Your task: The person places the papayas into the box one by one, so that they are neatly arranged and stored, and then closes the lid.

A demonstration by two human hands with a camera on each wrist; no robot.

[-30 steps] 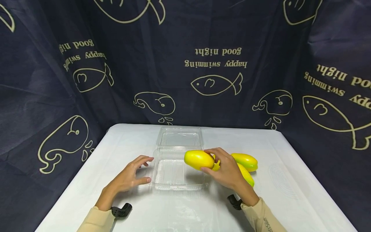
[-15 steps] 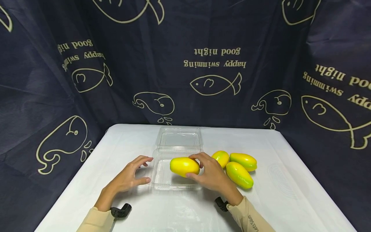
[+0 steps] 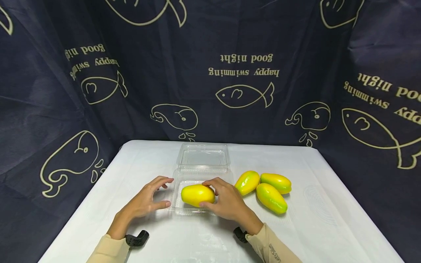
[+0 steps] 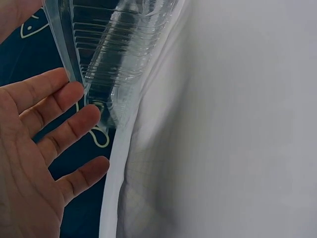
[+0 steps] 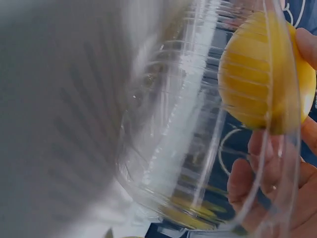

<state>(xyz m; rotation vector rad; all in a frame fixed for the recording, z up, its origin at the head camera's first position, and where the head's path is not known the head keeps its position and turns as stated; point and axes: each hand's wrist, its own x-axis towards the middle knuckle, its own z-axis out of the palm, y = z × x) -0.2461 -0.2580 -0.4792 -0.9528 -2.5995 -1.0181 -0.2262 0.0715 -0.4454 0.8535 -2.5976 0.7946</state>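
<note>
A clear plastic clamshell box (image 3: 188, 179) lies open on the white table, its lid (image 3: 204, 156) folded back behind it. My right hand (image 3: 219, 200) grips a yellow mango (image 3: 196, 195) and holds it low inside the box's tray. Through the tray wall (image 5: 188, 148) the right wrist view shows the same mango (image 5: 257, 79) with my fingers (image 5: 257, 178) round it. My left hand (image 3: 149, 199) rests beside the tray's left edge (image 4: 69, 64), fingers spread and relaxed, thumb at the front corner.
Three more yellow-green mangoes (image 3: 247, 182) (image 3: 277, 182) (image 3: 271, 198) lie together on the table (image 3: 315, 204) right of the box. A dark blue cloth (image 3: 230, 73) with fish and whale prints hangs behind and at both sides.
My right hand has carried the mango leftward and down, from above the box's right edge into the tray. The left hand has stayed where it was.
</note>
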